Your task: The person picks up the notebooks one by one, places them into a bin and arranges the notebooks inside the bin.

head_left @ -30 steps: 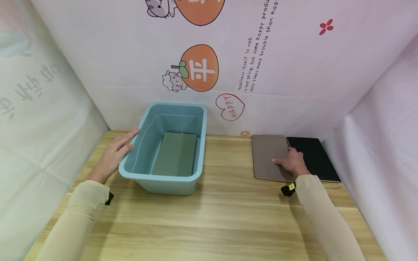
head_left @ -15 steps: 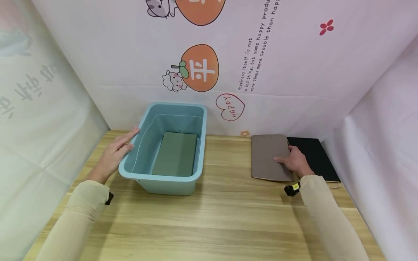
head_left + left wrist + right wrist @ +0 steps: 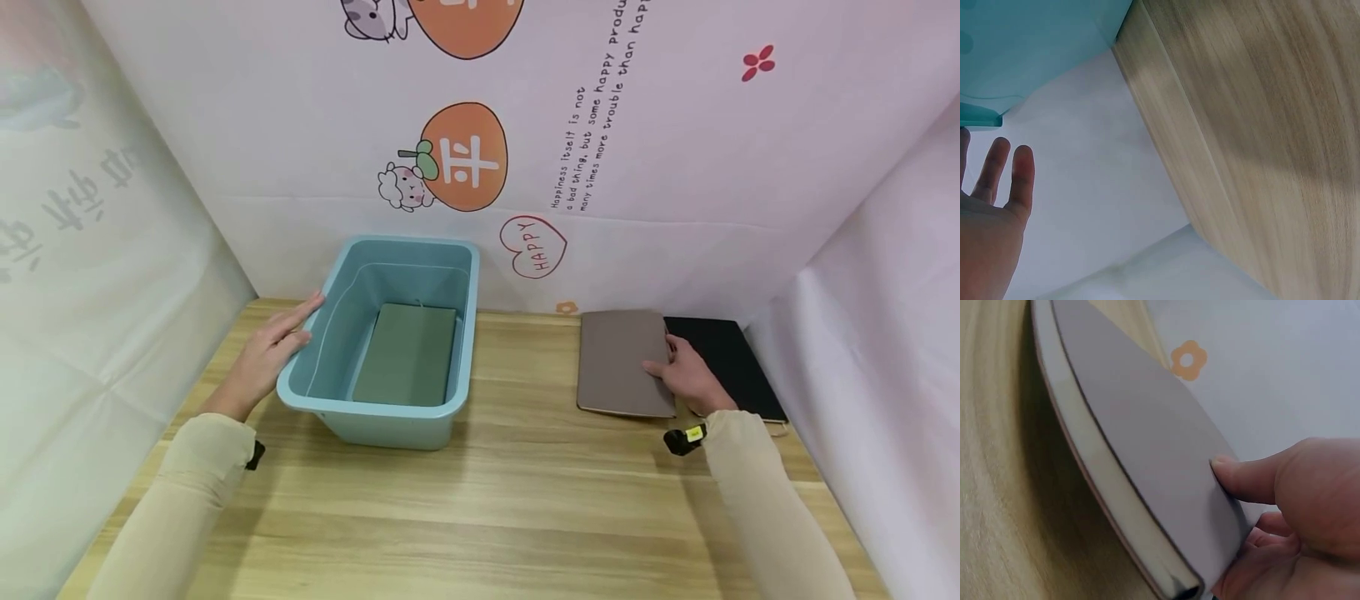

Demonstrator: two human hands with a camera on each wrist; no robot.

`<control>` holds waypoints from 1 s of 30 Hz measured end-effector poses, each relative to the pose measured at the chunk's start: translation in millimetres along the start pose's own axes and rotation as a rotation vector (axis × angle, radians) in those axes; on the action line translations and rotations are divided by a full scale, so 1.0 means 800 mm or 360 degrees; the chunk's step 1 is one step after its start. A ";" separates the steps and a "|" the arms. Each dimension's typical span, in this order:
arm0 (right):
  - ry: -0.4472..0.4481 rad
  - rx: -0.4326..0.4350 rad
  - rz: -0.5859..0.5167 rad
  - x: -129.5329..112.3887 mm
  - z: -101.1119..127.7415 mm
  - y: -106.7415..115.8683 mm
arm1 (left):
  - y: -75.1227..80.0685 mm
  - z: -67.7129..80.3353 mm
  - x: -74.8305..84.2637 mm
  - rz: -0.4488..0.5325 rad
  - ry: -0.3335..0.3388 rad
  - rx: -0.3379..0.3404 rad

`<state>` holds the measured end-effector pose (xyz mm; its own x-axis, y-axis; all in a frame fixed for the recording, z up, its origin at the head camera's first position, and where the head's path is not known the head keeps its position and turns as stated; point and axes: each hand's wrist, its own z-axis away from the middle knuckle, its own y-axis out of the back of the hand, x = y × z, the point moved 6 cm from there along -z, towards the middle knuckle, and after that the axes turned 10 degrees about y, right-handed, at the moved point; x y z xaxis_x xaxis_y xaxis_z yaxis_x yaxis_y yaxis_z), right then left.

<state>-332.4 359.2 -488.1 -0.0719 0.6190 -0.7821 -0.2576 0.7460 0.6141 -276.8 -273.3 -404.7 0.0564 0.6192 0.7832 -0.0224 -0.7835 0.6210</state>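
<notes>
My right hand (image 3: 692,377) pinches the right edge of a taupe notebook (image 3: 618,362), thumb on the cover and fingers beneath. The right wrist view has the notebook (image 3: 1141,437) tilted, its pale page edges visible and its near side raised off the wood. A black notebook (image 3: 723,354) lies just right of it, partly covered by the hand. On the left, my left hand (image 3: 262,358) rests against the rim of a blue plastic bin (image 3: 375,408), fingers extended. Inside the bin lies a green notebook (image 3: 408,354). The left wrist view catches the fingers (image 3: 1022,172) beneath the bin's rim.
A wooden table (image 3: 465,517) carries everything. White printed sheets stand behind it (image 3: 675,167) and along both sides. The bin and the notebooks sit close to the back sheet, with bare wood between them.
My right hand has shifted slightly right, and its thumb has slid toward the taupe notebook's right edge. That edge has risen a little. My left hand stays at the bin.
</notes>
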 end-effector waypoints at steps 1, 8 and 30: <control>0.0009 -0.0005 -0.0027 0.000 0.001 0.000 | 0.000 0.000 0.000 0.0001 -0.0002 -0.0002; -0.0044 -0.0023 -0.0090 0.001 0.006 -0.001 | -0.002 0.002 -0.003 -0.0009 0.0004 0.0000; -0.0036 0.0169 -0.0237 -0.010 0.013 0.001 | -0.001 -0.001 0.002 0.0005 0.0006 -0.0001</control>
<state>-322.1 357.2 -480.3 -0.0184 0.5041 -0.8635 -0.1605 0.8509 0.5002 -277.5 -271.8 -403.5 0.0528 0.6168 0.7854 -0.0232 -0.7855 0.6185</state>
